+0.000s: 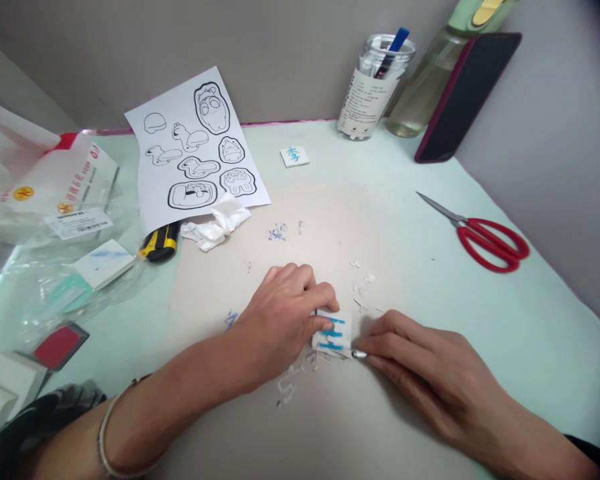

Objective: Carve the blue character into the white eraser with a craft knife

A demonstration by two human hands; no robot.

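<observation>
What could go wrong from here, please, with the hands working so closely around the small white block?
The metal-tipped tool in the right hand could slip toward the left hand, which holds the white block close by. It might also nick the blue marks near the block's edge. Loose shavings around the block could perhaps get underneath and unsteady it.

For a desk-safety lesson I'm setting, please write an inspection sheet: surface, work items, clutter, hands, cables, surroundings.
Surface: beige mat on green table; ink smudges on the mat.
Work items: blue-marked block; tool, metal tip by the block's corner, contact unclear.
Clutter: shavings near the block; tissue, cutter, scissors, red pad.
Hands: left hand holds the block; right hand holds the tool.
Cables: nothing seen.
Surroundings: grey wall behind; jar, bottle, phone at far right.
</observation>
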